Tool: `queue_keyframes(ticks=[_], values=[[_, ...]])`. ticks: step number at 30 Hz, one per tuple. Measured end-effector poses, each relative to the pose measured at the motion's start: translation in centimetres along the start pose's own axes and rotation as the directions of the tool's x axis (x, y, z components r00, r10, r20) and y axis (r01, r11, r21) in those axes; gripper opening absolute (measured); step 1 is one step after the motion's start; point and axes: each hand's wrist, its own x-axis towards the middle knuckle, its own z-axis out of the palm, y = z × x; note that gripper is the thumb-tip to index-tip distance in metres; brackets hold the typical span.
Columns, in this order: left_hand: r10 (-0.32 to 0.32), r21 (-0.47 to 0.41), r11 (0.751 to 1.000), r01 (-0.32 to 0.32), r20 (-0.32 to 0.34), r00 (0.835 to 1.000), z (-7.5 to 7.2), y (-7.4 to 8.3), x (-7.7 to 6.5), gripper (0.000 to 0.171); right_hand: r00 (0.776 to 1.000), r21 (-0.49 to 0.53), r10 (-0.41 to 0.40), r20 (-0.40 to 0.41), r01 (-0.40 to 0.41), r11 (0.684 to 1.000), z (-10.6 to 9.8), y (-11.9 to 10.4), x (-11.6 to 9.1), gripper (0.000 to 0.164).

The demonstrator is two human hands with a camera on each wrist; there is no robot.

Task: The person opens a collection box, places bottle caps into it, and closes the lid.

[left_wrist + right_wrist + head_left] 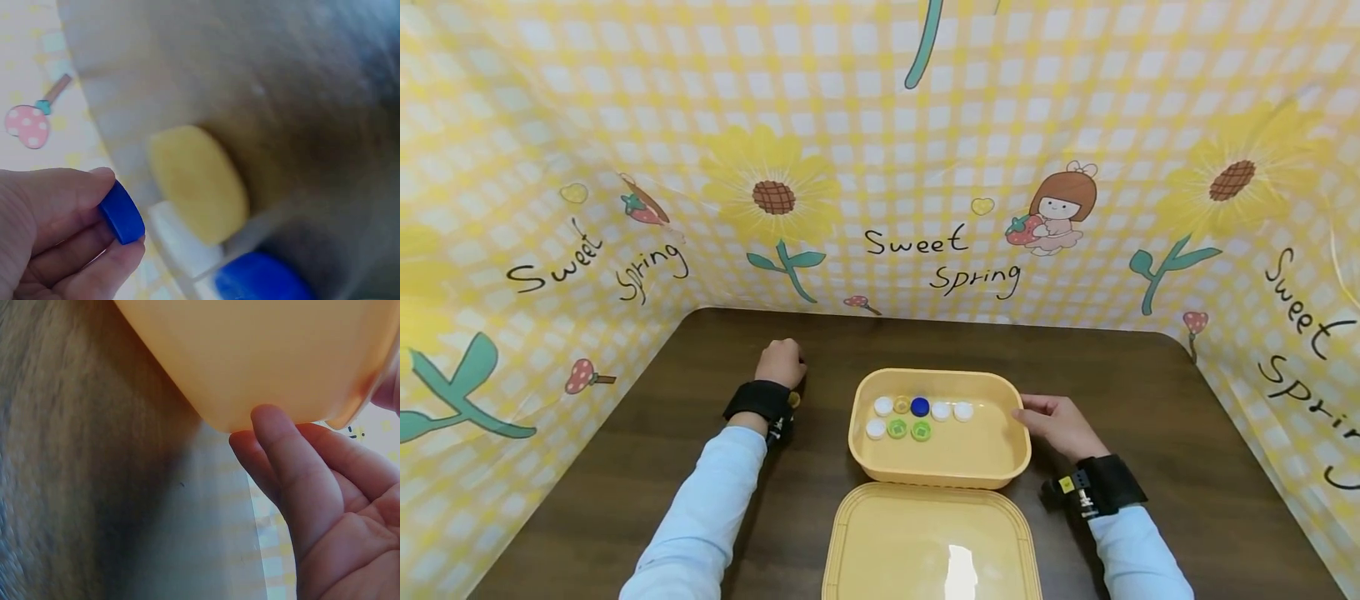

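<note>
My left hand (780, 363) is on the far left of the table, left of a pale yellow plastic box (977, 442). Its thumb and fingertips pinch a blue bottle cap (122, 213), clear in the left wrist view but hidden in the head view. Close by in that wrist view are a yellow cap (200, 184), a white cap (181, 236) and another blue cap (262, 279), all blurred. My right hand (1060, 423) grips the box's right side, thumb over the rim, fingers against the outer wall (250, 369). Inside the box, white caps (962, 411), green caps (921, 431), a blue cap (920, 407) and a yellow cap (902, 405) form two rows.
A matching yellow lid (910, 542) lies flat in front of the box, at the near edge of the view. The dark wooden table (1150, 400) is walled on its far side and both flanks by a yellow checked cloth (887, 150).
</note>
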Motion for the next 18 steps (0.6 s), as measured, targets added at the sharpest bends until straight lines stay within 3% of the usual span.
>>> queue_keyframes(ticks=[9,13,18], values=[[0.059,-0.027,0.998,-0.061,-0.077,0.995,-2.9,4.6,-0.6,0.022,1.0,0.013,0.002,-0.021,-0.002,1.0,0.0,0.1,0.0,0.046],[0.132,-0.047,0.989,-0.137,-0.095,0.987,-3.9,7.4,-0.8,0.023,1.0,0.013,0.005,-0.022,-0.005,1.0,0.0,-0.1,-0.2,0.046],[0.24,-0.062,0.967,-0.248,-0.11,0.964,-4.4,10.9,-1.3,0.024,1.0,-0.005,-0.002,-0.018,0.002,1.0,0.2,-0.3,-0.2,0.046]])
